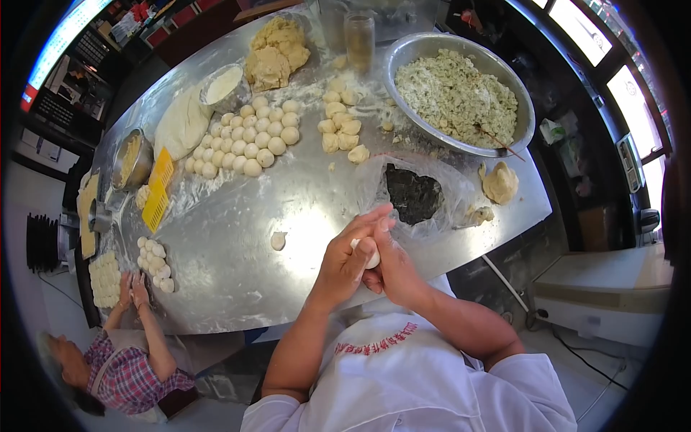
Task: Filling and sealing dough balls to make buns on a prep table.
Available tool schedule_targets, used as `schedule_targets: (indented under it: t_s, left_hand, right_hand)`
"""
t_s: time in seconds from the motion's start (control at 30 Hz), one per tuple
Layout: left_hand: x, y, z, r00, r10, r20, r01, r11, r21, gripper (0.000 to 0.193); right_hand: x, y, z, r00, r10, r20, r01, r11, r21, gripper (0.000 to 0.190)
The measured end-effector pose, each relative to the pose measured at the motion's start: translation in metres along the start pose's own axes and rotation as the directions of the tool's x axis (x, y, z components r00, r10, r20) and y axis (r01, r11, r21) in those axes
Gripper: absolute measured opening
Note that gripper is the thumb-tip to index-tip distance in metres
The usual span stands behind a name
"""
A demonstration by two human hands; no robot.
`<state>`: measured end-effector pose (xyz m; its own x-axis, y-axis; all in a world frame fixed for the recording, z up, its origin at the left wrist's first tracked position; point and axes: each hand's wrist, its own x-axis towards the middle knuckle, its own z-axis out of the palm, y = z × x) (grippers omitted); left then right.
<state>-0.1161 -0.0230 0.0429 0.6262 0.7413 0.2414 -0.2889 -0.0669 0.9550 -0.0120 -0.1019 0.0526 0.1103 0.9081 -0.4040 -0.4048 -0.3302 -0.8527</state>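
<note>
Between my left hand [341, 264] and my right hand [398, 264] is a white dough ball [372, 258], cupped by the palms and fingers of both. My hands are over the near edge of the steel table [232, 216]. Just beyond my fingertips lies a dark filling mass [414, 194] on a clear plastic bag [459, 183]. One small dough ball [278, 241] sits alone to the left of my hands. Several pale yellow dough pieces [339, 120] stand in a cluster farther back, beside rows of round white dough balls [251, 135].
A large metal basin [397, 102] of greenish crumbly filling stands at back right, near a dough lump [500, 183]. Behind are a yellow dough mass [278, 51], a flour bowl [224, 86] and yellow scrapers [158, 189]. A co-worker's hands [134, 291] work at left.
</note>
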Motion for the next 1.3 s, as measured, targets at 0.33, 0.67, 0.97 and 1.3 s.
schedule_targets:
  t_s: [0.33,0.67,0.97,1.3]
  left_hand:
    - [0.001,0.013,-0.014,0.879,-0.456,0.136,0.453,0.890,0.057,0.087]
    - [0.002,-0.002,-0.017,0.920,-0.256,-0.298,0.250,0.967,-0.059,0.054]
    - [-0.038,0.028,0.017,0.898,-0.440,0.016,0.410,0.849,0.332,0.074]
    - [-0.046,0.019,-0.005,0.958,-0.283,0.049,0.192,0.760,0.621,0.076]
  right_hand:
    - [0.007,0.012,0.005,1.000,0.003,-0.029,-0.001,0.998,0.060,0.077]
    - [0.023,0.013,-0.013,0.977,-0.192,-0.096,0.160,0.949,-0.273,0.069]
    - [0.059,-0.016,-0.025,0.828,-0.561,-0.003,0.426,0.632,-0.647,0.054]
    - [0.050,-0.005,0.011,0.728,-0.664,0.169,0.528,0.387,-0.755,0.059]
